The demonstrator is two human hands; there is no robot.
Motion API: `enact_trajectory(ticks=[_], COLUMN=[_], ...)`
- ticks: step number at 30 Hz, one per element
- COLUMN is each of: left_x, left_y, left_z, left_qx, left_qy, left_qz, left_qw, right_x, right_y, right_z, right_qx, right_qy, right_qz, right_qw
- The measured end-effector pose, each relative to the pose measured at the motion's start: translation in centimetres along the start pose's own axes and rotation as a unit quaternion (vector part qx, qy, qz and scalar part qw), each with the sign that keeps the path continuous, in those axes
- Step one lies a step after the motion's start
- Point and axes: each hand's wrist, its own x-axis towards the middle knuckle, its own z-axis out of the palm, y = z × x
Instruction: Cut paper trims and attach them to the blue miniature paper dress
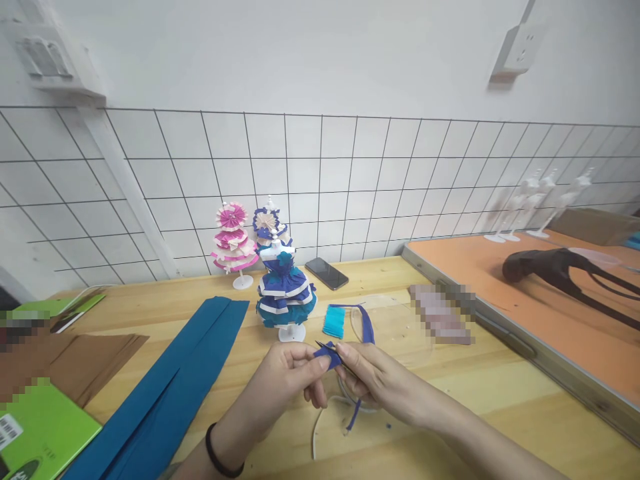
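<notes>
My left hand (293, 372) pinches a small piece of dark blue crepe paper (329, 359) near the middle of the view. My right hand (373, 377) is closed on small scissors (324, 346), whose dark, pointed blades lie at the upper edge of the piece; their handles are mostly hidden by my fingers. Just beyond my hands stands a small dress form (286, 283) in a tiered blue, white and teal paper dress. Beside it lie a pleated turquoise strip (334, 322) and a curved dark blue strip (367, 325).
A long teal paper sheet (185, 377) and a green packet (53, 427) lie at left. Behind stand a pink-dressed form (233, 240) and another blue-and-cream one. A phone (327, 274) lies nearby. At right, an orange board (565, 320) carries three bare white forms and a dark strapped item.
</notes>
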Motion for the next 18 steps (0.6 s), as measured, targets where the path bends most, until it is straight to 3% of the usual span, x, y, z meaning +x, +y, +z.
enact_trajectory(ticks=[18], left_x=[-0.46], left_y=[0.8], left_z=[0.03], left_qx=[-0.012], left_qy=[0.003], left_qz=[0.0], left_qw=[1.0], right_x=[-0.03], right_y=[-0.77], right_z=[-0.17], right_qx=[-0.007], right_qy=[0.0], right_qz=[-0.007], right_qw=[1.0])
